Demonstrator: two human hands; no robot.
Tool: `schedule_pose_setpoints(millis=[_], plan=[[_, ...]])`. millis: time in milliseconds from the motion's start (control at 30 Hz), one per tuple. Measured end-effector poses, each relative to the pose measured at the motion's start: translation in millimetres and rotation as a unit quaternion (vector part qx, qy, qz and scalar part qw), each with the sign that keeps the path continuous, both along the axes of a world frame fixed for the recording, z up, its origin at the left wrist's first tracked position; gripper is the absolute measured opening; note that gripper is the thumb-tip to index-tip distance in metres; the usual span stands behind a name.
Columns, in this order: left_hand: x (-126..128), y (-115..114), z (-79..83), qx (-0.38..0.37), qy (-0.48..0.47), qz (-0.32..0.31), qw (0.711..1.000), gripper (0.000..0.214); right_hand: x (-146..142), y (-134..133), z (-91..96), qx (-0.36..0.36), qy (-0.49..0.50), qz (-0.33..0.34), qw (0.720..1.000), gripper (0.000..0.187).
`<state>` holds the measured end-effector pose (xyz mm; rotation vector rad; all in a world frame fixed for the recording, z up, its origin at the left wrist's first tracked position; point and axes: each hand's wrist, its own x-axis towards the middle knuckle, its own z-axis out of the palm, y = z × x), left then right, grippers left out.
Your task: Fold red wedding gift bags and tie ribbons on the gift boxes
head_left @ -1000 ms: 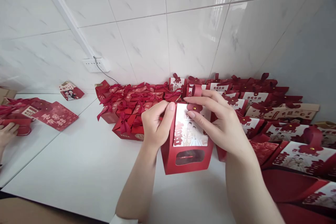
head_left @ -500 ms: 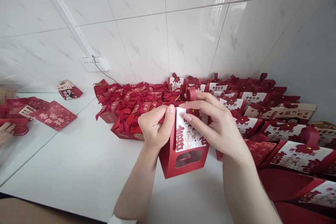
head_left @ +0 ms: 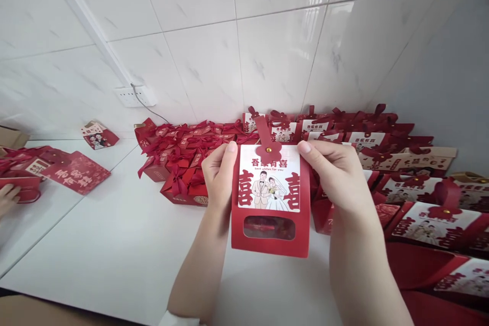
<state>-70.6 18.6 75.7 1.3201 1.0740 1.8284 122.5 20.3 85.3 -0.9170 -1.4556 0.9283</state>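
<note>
Between my two hands is a red wedding favor box (head_left: 270,237) with a clear window, a white panel of a cartoon couple, and a flower-shaped clasp with a strap (head_left: 268,150) at its top. My left hand (head_left: 219,175) pinches the upper left edge, thumb in front. The upper right corner is pinched by my right hand (head_left: 330,170), its thumb on the front and its fingers behind, partly hidden. The box faces me nearly square, held above the white table (head_left: 133,244). Something reddish shows through the window.
Rows of similar favor boxes (head_left: 420,226) fill the right side. Behind my left hand stand several red boxes with ribbon bows (head_left: 183,163). At far left, another person's hand (head_left: 8,198) touches red packaging (head_left: 78,170). A socket strip (head_left: 135,96) with a cable is on the tiled wall.
The box has turned from an angle to face me. My right hand has moved from the front panel and clasp out to the right edge. The strap now stands upright.
</note>
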Motion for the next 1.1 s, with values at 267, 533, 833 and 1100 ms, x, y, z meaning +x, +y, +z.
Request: schedule_pose_setpoints(millis=[267, 533, 833, 1100], plan=[[-6, 4, -0.9, -0.038, 0.009, -0.057, 0.998, 0.047, -8, -3, 0.0, 0.062, -0.015, -0.080, 0.995, 0.048], [-10, 2, 3.7, -0.046, -0.007, -0.104, 0.993, 0.042, -12, -1, -7.2, 0.128, -0.014, -0.128, 0.983, 0.045], [-2, -4, 5.8, -0.057, -0.007, -0.148, 0.987, 0.026, -12, 0, -6.4, 0.119, 0.032, -0.151, 0.981, 0.045], [-6, 0, -3.7, 0.028, -0.038, -0.045, 0.998, 0.023, -6, 6, -4.6, 0.066, 0.073, -0.078, 0.992, 0.019]])
